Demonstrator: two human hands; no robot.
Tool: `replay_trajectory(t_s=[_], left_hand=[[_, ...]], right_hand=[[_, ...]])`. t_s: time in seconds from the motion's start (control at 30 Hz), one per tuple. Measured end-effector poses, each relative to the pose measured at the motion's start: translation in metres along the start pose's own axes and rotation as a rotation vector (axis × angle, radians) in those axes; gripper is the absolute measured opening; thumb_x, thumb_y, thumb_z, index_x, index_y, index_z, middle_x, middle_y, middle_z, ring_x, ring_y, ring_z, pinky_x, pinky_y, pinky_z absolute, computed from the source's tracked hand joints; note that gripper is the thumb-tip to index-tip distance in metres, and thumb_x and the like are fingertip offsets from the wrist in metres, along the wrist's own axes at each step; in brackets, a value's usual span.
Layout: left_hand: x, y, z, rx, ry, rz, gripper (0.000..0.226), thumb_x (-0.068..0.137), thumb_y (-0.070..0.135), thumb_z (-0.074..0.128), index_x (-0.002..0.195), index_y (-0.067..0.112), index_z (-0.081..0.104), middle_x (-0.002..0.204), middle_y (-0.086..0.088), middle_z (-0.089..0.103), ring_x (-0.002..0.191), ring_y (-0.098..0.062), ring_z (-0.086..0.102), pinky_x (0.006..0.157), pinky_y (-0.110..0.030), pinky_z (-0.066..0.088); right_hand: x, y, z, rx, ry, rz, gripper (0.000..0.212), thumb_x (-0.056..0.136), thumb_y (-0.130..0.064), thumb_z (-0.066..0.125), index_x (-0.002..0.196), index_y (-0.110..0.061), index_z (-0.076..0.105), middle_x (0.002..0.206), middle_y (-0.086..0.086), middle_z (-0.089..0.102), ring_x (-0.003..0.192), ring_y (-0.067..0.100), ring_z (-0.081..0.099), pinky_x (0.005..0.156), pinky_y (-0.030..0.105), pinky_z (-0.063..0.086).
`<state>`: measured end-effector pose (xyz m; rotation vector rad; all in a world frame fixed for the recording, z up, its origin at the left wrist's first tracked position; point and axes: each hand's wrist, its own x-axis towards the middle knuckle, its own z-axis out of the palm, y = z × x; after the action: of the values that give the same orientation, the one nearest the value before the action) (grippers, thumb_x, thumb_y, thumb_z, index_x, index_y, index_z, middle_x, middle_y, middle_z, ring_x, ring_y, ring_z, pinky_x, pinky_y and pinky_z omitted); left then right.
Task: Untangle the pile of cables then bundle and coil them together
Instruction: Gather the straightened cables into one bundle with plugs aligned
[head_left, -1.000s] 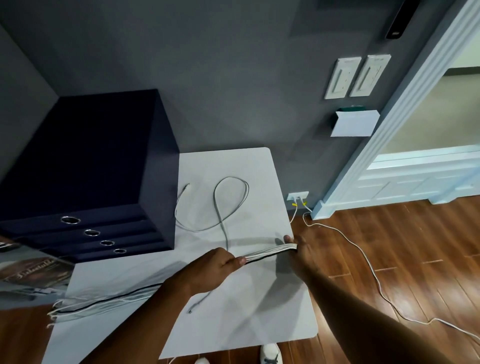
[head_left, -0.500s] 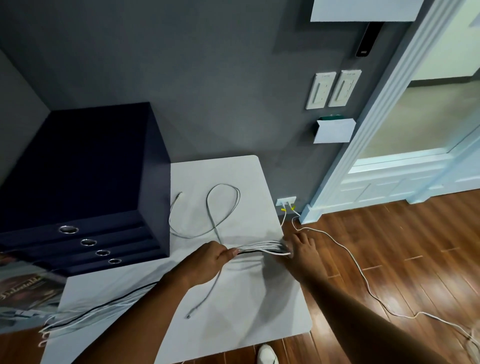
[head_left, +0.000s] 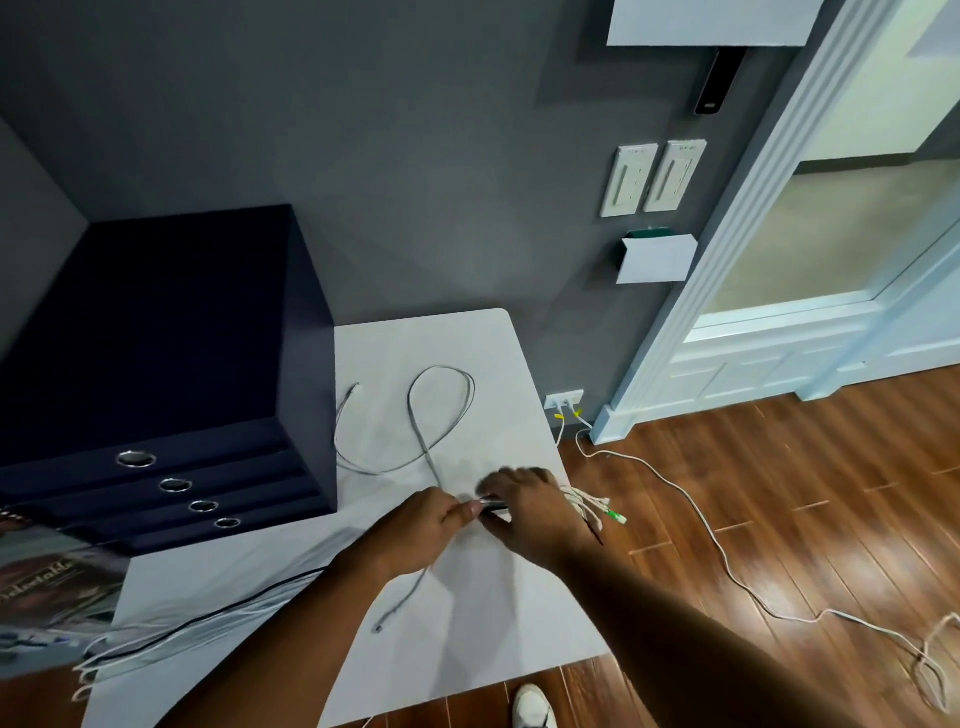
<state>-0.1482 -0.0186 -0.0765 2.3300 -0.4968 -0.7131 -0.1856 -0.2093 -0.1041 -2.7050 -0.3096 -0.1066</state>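
Note:
A bundle of white cables with one black one (head_left: 171, 631) runs along the white table (head_left: 483, 639) from its left edge up to my hands. My left hand (head_left: 421, 530) pinches the bundle near the table's right side. Just to its right, my right hand (head_left: 524, 512) curls over the same bundle, and the cable ends with their connectors (head_left: 592, 506) fan out past that hand over the table's edge. A separate grey cable (head_left: 436, 415) lies looped on the table behind my hands, its near end trailing under my left arm.
A dark blue drawer box (head_left: 156, 374) with ring pulls fills the table's left. A magazine (head_left: 47, 582) lies at the left edge. On the wooden floor a white cord (head_left: 727, 561) runs from the wall socket (head_left: 563, 400). My shoe (head_left: 532, 706) shows below the table.
My right hand slid left along the bundle from its tips towards my left hand, so the cable ends now fan out beyond it. The camera tilted up slightly.

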Motion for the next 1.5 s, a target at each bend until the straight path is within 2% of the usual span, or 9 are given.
replay_trajectory(t_s=[0.17, 0.33, 0.63, 0.83, 1.0, 1.17, 1.3, 1.4, 1.5], left_hand=[[-0.014, 0.007, -0.003, -0.06, -0.112, -0.004, 0.054, 0.101, 0.054, 0.043, 0.052, 0.032, 0.044, 0.052, 0.008, 0.031, 0.048, -0.008, 0.028, 0.057, -0.032, 0.026], [-0.022, 0.008, 0.002, -0.004, -0.14, 0.006, 0.04, 0.103, 0.051, 0.043, 0.073, 0.029, 0.058, 0.062, 0.009, 0.051, 0.056, -0.005, 0.047, 0.06, -0.027, 0.037], [-0.05, -0.047, -0.023, 0.133, -0.064, -0.017, 0.042, 0.101, 0.057, 0.04, 0.074, 0.026, 0.049, 0.065, 0.013, 0.053, 0.062, -0.002, 0.05, 0.058, -0.019, 0.036], [-0.052, -0.05, -0.009, 0.136, 0.055, 0.024, 0.051, 0.101, 0.058, 0.034, 0.075, 0.016, 0.046, 0.068, 0.004, 0.052, 0.071, -0.023, 0.056, 0.066, -0.038, 0.044], [-0.047, -0.048, -0.01, 0.153, 0.075, 0.0, 0.052, 0.102, 0.057, 0.034, 0.076, 0.014, 0.046, 0.072, 0.0, 0.055, 0.071, -0.026, 0.053, 0.065, -0.039, 0.043], [-0.041, -0.039, -0.012, 0.166, 0.082, 0.0, 0.038, 0.105, 0.05, 0.035, 0.082, 0.023, 0.05, 0.081, 0.004, 0.058, 0.073, -0.018, 0.055, 0.062, -0.032, 0.038], [-0.045, -0.043, -0.014, 0.179, 0.093, -0.029, 0.045, 0.104, 0.052, 0.036, 0.078, 0.018, 0.049, 0.079, 0.0, 0.06, 0.073, -0.02, 0.057, 0.063, -0.036, 0.042], [-0.05, -0.044, -0.005, 0.26, 0.207, -0.037, 0.04, 0.102, 0.053, 0.042, 0.085, 0.017, 0.053, 0.085, -0.002, 0.065, 0.077, -0.022, 0.06, 0.069, -0.037, 0.048], [-0.057, -0.054, 0.007, 0.237, 0.534, 0.126, 0.027, 0.101, 0.046, 0.048, 0.097, 0.021, 0.058, 0.093, 0.004, 0.062, 0.086, -0.015, 0.057, 0.077, -0.028, 0.047]], right_hand=[[-0.005, 0.012, 0.009, -0.106, -0.143, 0.085, 0.028, 0.089, -0.044, 0.051, 0.081, -0.018, 0.058, 0.086, 0.006, 0.069, 0.085, 0.033, 0.064, 0.064, 0.032, 0.035], [-0.011, 0.022, 0.015, -0.1, -0.144, 0.066, 0.058, 0.083, -0.064, 0.024, 0.082, -0.018, 0.059, 0.081, 0.005, 0.069, 0.083, 0.033, 0.064, 0.065, 0.036, 0.045], [-0.027, 0.062, -0.003, -0.107, -0.2, 0.175, 0.023, 0.085, -0.039, 0.054, 0.079, -0.018, 0.061, 0.079, 0.004, 0.068, 0.081, 0.031, 0.064, 0.061, 0.033, 0.038], [-0.016, 0.062, -0.002, -0.24, -0.302, 0.209, 0.03, 0.09, -0.048, 0.051, 0.1, -0.024, 0.066, 0.102, -0.001, 0.067, 0.103, 0.025, 0.061, 0.081, 0.034, 0.041], [-0.003, 0.033, 0.003, -0.098, -0.075, 0.115, 0.047, 0.067, -0.064, 0.068, 0.1, -0.031, 0.062, 0.1, -0.01, 0.06, 0.097, 0.02, 0.057, 0.078, 0.036, 0.046], [0.017, -0.045, 0.017, -0.025, -0.113, -0.199, 0.031, 0.086, -0.051, 0.059, 0.103, -0.025, 0.058, 0.099, -0.005, 0.063, 0.093, 0.023, 0.06, 0.072, 0.034, 0.045], [0.016, -0.058, 0.029, -0.145, -0.273, -0.036, 0.039, 0.097, -0.052, 0.04, 0.094, -0.017, 0.057, 0.092, 0.01, 0.069, 0.087, 0.036, 0.064, 0.064, 0.034, 0.04], [0.014, -0.057, 0.031, -0.144, -0.32, -0.007, 0.041, 0.097, -0.051, 0.039, 0.094, -0.017, 0.061, 0.093, 0.011, 0.07, 0.088, 0.035, 0.064, 0.067, 0.035, 0.042], [0.017, -0.055, 0.031, -0.149, -0.324, 0.015, 0.038, 0.096, -0.049, 0.042, 0.098, -0.018, 0.064, 0.096, 0.011, 0.07, 0.092, 0.035, 0.064, 0.071, 0.035, 0.045]])
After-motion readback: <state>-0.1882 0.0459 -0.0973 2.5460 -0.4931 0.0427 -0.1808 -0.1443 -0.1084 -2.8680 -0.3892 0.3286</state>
